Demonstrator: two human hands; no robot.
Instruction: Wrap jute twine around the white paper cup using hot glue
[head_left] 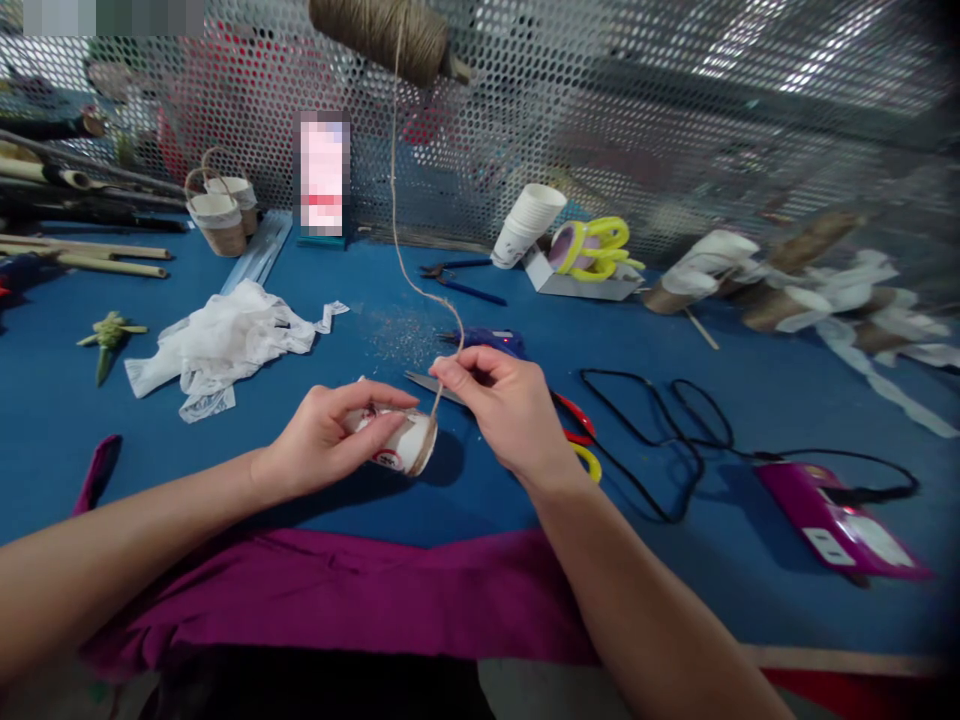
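Left hand closed around a paper cup, thumb on top and fingers beneath. The cup lies on its side just above the blue table, with its far end pointing toward the right hand. A band of jute twine is wound round that end. Right hand sits just beside the cup, thumb and forefinger pinched on the twine directly above the wound end. The strand runs up from the pinch to a spool hanging at the mesh wall. Scissors lie partly under the right hand. A purple cloth covers the near table edge. White crumpled plastic lies left of the cup, well apart.
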